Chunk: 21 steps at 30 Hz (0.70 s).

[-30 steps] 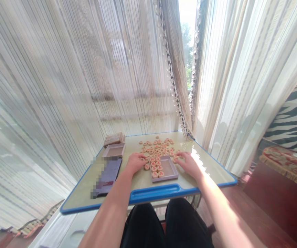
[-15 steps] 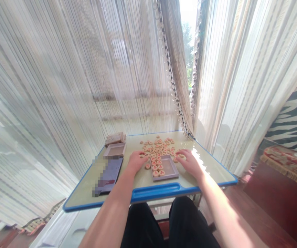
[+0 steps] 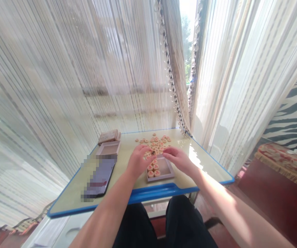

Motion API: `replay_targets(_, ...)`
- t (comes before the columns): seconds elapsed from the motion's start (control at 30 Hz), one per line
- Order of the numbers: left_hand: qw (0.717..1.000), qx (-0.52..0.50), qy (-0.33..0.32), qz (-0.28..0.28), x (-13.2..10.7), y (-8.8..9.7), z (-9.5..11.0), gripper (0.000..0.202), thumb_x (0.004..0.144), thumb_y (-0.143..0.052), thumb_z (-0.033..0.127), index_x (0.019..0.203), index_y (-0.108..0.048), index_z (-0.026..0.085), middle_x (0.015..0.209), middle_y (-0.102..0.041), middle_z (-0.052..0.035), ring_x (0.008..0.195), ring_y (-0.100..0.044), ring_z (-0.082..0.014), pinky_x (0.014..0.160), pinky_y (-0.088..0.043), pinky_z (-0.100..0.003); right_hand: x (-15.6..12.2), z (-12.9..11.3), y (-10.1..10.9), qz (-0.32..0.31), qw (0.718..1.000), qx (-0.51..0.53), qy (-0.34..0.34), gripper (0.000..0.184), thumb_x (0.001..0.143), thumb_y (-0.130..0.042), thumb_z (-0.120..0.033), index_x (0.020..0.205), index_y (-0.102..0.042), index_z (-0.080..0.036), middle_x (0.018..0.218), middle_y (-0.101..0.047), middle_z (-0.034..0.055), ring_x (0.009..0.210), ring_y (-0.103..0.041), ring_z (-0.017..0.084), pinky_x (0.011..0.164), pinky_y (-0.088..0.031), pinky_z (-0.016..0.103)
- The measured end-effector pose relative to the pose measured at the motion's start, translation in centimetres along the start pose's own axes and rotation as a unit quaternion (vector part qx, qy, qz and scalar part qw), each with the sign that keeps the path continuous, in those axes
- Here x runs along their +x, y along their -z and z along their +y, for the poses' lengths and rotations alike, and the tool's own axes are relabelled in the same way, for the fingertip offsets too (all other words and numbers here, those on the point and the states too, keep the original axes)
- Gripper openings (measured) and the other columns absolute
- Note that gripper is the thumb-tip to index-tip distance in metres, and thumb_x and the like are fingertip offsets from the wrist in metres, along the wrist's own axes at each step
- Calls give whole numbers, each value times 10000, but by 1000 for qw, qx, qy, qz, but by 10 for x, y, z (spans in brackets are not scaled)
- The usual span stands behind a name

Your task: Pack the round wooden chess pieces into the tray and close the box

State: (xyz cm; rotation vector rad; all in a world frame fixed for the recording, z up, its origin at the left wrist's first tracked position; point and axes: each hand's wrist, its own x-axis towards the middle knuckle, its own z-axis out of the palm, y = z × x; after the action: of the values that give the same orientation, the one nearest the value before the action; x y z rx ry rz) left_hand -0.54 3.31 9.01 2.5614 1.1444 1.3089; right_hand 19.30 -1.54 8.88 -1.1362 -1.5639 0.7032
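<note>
A shallow light purple box (image 3: 166,168) sits near the table's front edge. Round wooden Chinese chess pieces (image 3: 154,173) with red characters stand in rows along its left side. My left hand (image 3: 137,161) reaches over the box's left back corner, thumb and fingers closed around a chess piece (image 3: 153,153) with a dark marking. At the box's back right edge is my right hand (image 3: 177,159), its fingertips drawn together; whatever is between them is too small to make out. Loose chess pieces (image 3: 161,139) lie scattered behind the box, partly hidden by my hands.
The table (image 3: 124,165) has a blue rim. On its left side lie a tablet-like device (image 3: 103,177), partly blurred out, an open shallow tray (image 3: 109,148) and a small patterned box (image 3: 108,136). String curtains (image 3: 127,69) hang behind the table.
Both hands have moved inward toward each other, over the back of the box. A dark-marked piece now shows at my left fingertips. The view has shifted slightly.
</note>
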Motion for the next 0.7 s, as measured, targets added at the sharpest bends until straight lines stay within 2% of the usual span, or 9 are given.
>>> replay_targets(0.1,1000,5,-11,-20,1,-2,3,191,752,-653,346,891,-629,216,1011,-605,-59,1031,-541,-202,949,-424,-335,8,-4,-12,-36,996,76,-14,233,711,-645,-382,845,-652,-191,818,-675,26,761,-612,154,712,-469,292)
replay_targets(0.2,999,3,-11,-43,2,-3,6,173,785,-617,340,892,-623,204,1018,-604,-66,1015,-550,-196,933,-430,-325,12,-8,-23,-13,995,94,-13,176,685,-660,-339,772,-638,-187,730,-653,10,701,-600,145,684,-472,289)
replay_targets(0.3,999,20,14,-47,2,-4,9,192,792,-610,326,936,-609,200,1015,-619,-67,999,-558,-201,929,-426,-335,15,-10,-29,37,998,43,2,135,696,-635,-312,752,-613,-191,692,-614,-4,662,-569,134,665,-463,287)
replay_targets(0.37,998,38,30,-33,2,-6,10,206,791,-610,311,961,-596,195,993,-629,-64,981,-565,-202,920,-427,-334,17,-10,-30,45,999,6,-13,158,690,-636,-309,788,-608,-189,722,-613,2,668,-561,134,660,-455,290)
replay_targets(0.43,998,54,34,-18,2,-7,10,191,792,-602,292,954,-591,191,959,-637,-61,955,-572,-198,901,-432,-325,21,-8,-31,15,999,10,-37,204,682,-642,-317,832,-605,-183,748,-622,11,679,-565,138,644,-450,285)
replay_targets(0.5,998,59,12,-1,1,-8,10,185,788,-600,279,947,-591,187,941,-644,-59,937,-577,-192,882,-441,-311,25,-7,-28,-24,996,55,-63,235,687,-638,-338,852,-600,-175,746,-626,16,666,-567,136,597,-439,267)
replay_targets(0.57,997,62,-30,23,0,-7,8,174,782,-589,250,943,-599,186,931,-655,-54,925,-583,-187,875,-446,-308,28,-5,-22,-35,992,84,-87,251,702,-626,-359,864,-602,-169,742,-626,19,642,-562,129,556,-422,251)
replay_targets(0.63,993,75,-71,66,-2,-4,7,138,783,-543,181,900,-616,189,913,-668,-47,912,-589,-182,878,-446,-319,30,-2,-12,-23,995,48,-80,270,709,-621,-350,913,-608,-173,763,-632,18,643,-559,123,564,-417,248)
replay_targets(0.7,984,95,-87,125,-3,2,6,177,774,-482,107,833,-628,188,877,-677,-44,890,-596,-183,865,-452,-335,31,4,-1,-18,998,-42,-39,331,709,-620,-309,1018,-594,-195,782,-639,9,654,-552,120,596,-417,252)
